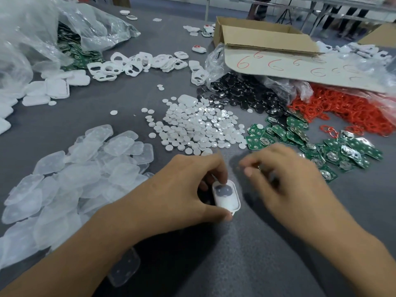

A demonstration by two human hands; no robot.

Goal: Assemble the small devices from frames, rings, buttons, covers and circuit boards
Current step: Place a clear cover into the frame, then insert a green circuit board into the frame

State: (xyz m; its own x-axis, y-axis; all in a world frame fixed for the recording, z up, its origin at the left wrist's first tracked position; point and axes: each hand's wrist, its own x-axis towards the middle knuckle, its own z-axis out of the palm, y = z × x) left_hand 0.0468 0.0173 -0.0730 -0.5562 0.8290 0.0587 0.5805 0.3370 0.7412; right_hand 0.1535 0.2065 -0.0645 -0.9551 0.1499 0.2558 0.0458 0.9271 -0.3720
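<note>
Here, our left hand pinches the small white rounded plastic frame at lower centre; we cannot tell what our blurred right hand holds, so a hasty fit may seat crooked.

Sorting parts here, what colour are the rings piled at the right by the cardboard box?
The rings are red, shown plainly in the head view.
</note>
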